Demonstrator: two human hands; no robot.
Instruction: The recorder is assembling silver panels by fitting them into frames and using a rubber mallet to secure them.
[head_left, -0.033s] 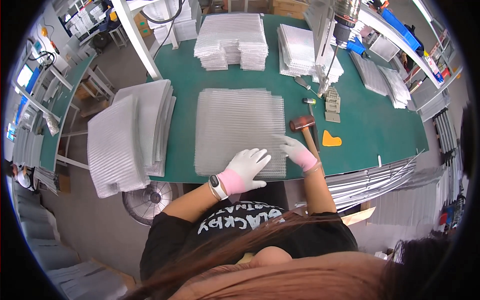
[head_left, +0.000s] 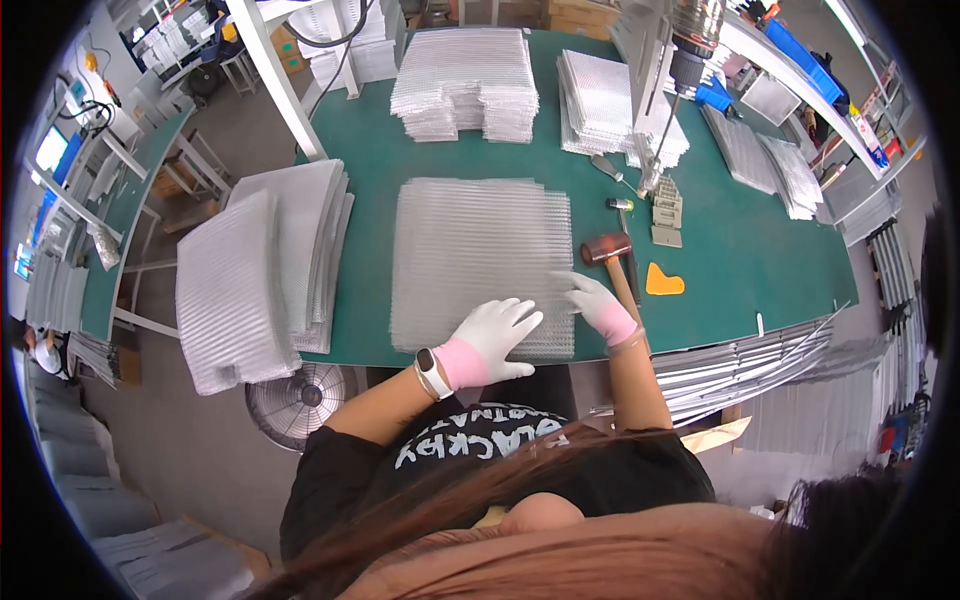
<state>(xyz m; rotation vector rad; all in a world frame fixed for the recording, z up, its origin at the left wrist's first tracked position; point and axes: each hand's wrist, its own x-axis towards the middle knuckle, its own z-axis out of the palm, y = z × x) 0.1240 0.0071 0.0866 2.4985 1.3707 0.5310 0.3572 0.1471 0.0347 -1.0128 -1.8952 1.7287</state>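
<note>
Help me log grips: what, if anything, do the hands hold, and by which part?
The left hand, spread over the sheets, holds nothing; whether the right hand grips their right edge cannot be told.

Left hand (head_left: 495,340), lower centre: masks part of the near edge of the ribbed sheet stack (head_left: 470,250); sheet count cannot be determined. Right hand (head_left: 602,310), right of centre: fingertips obscure a short length of its right edge. Drill (head_left: 695,30), top right: upper end cut off by the frame. Fan (head_left: 300,400), lower left: upper portion concealed. Screen (head_left: 50,150), far left: content too small to resolve. Shirt (head_left: 650,478), bottom centre: print partly covered by hair (head_left: 410,520).
</note>
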